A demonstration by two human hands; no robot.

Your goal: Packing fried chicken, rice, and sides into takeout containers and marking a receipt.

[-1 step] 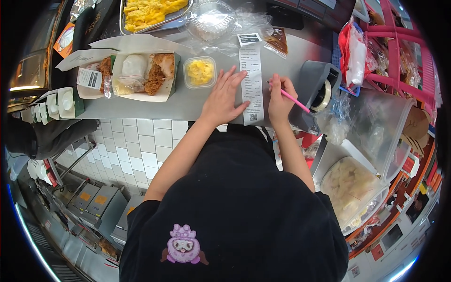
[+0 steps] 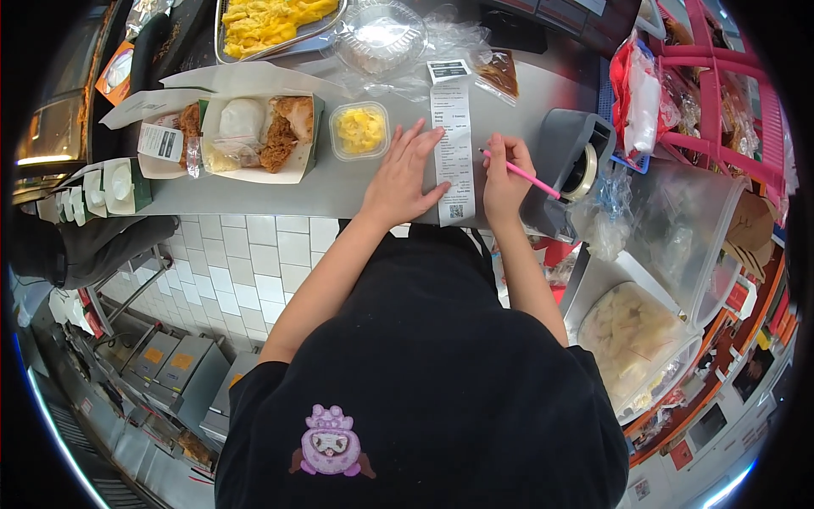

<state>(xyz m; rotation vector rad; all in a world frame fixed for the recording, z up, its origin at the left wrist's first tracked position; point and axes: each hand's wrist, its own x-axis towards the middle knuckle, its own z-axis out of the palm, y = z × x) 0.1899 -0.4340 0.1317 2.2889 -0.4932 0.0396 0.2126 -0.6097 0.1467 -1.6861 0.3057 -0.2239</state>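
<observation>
A long printed receipt (image 2: 454, 157) lies flat on the metal counter (image 2: 356, 193). Across its left edge rests my left hand (image 2: 405, 174), open, palm down, fingers spread over the paper. My right hand (image 2: 507, 176) is closed round a pink pen (image 2: 530, 177), just right of the receipt. The pen's dark tip points left toward the paper and looks clear of it. Left of my left hand sits a small clear tub of yellow food (image 2: 359, 131). Beyond the receipt's top lies a small bag of brown sauce (image 2: 498, 75).
Open boxes of fried chicken and rice (image 2: 280, 140) stand at left, below a tray of yellow food (image 2: 271, 25). A clear plastic container (image 2: 379, 34) lies at the back. To the right are a tape dispenser (image 2: 566, 140) and a pink basket (image 2: 708, 57). Another person's leg (image 2: 110, 246) shows far left.
The pen's tip has dipped slightly and shifted a little left in my right hand. My left hand and the receipt stay in place.
</observation>
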